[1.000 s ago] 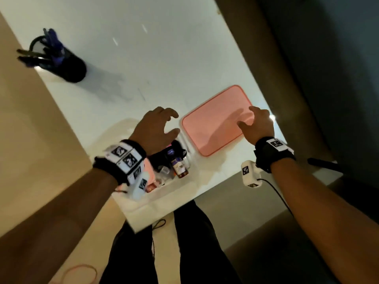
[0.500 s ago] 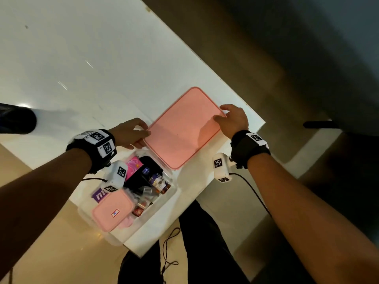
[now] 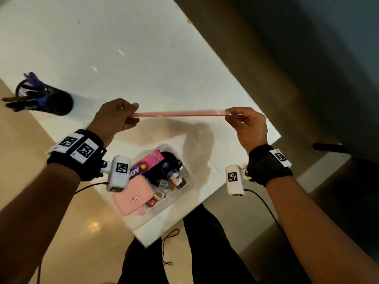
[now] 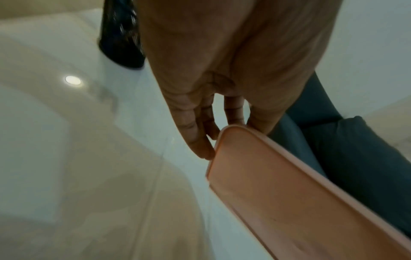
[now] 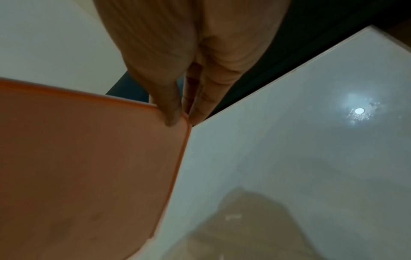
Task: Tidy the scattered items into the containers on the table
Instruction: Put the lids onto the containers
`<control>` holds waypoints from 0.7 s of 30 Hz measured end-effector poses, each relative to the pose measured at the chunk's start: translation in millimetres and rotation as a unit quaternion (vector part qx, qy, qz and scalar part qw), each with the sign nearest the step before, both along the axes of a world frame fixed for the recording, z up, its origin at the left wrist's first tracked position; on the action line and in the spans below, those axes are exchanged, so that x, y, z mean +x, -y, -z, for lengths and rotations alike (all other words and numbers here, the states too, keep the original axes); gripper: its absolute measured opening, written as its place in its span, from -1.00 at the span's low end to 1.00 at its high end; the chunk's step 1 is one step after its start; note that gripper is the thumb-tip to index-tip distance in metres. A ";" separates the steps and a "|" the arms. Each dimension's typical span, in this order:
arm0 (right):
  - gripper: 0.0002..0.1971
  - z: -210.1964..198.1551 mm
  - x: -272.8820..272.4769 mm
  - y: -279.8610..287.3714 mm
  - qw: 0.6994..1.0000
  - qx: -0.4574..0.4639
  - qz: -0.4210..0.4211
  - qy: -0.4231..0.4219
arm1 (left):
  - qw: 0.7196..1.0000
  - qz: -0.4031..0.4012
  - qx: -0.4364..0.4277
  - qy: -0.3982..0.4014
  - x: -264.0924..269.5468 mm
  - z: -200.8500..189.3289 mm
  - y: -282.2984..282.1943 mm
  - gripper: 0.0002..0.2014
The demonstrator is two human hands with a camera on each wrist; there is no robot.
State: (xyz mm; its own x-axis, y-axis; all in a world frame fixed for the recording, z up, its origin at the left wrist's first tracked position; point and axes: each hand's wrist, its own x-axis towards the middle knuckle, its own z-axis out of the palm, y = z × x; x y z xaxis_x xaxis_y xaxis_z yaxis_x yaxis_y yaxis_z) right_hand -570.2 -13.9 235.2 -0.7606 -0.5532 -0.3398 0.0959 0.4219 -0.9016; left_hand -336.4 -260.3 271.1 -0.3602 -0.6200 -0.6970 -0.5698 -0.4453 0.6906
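A flat pink lid [image 3: 180, 113] hangs edge-on above the white table [image 3: 143, 58], held at both ends. My left hand [image 3: 131, 115] pinches its left end, and my right hand [image 3: 231, 116] pinches its right end. The left wrist view shows the lid [image 4: 289, 193] with my fingers [image 4: 200, 144] at its corner. In the right wrist view my thumb [image 5: 173, 116] presses on the lid [image 5: 89, 158] at its corner. Below the lid a clear box [image 3: 189, 186] sits at the table's near edge. It holds a pink pouch [image 3: 133, 195], a pink carton [image 3: 147, 162] and small bottles [image 3: 175, 177].
A black mesh pen holder [image 3: 47, 99] with pens stands at the table's left edge. The table's corner lies just right of my right hand. My legs are below the near edge, over a tan floor [image 3: 86, 232].
The lid lay flat on the table beside the box; both hands took its ends and raised it, so it now hangs edge-on above the table.
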 end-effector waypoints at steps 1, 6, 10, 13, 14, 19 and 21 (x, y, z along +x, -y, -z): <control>-0.70 -2.1 9.5 6.4 1.000 -0.011 -0.018 0.007 | 1.000 -0.003 -0.017 -0.002 18.8 -8.0 -2.0 -0.80; -0.64 -1.2 63.1 27.3 0.986 0.014 -0.162 -0.036 | 0.996 -0.023 -0.068 0.048 113.9 -38.1 -39.5 -0.54; -0.53 11.9 97.8 21.7 0.937 0.051 -0.324 -0.121 | 0.987 -0.058 -0.105 0.108 176.4 -35.8 -94.0 -0.32; -0.56 11.2 118.9 20.7 0.917 0.048 -0.369 -0.144 | 0.979 -0.073 -0.111 0.155 205.5 -20.8 -141.5 -0.53; -0.59 9.4 121.6 20.0 0.915 0.045 -0.373 -0.149 | 0.978 -0.078 -0.100 0.163 209.8 -14.3 -155.3 -0.63; -0.65 0.1 124.1 15.9 0.909 0.079 -0.386 -0.135 | 0.978 -0.071 -0.094 0.174 205.9 8.2 -199.2 -0.73; -0.66 -3.4 125.3 15.8 0.906 0.103 -0.384 -0.146 | 0.979 -0.052 -0.090 0.174 198.8 10.8 -205.5 -0.66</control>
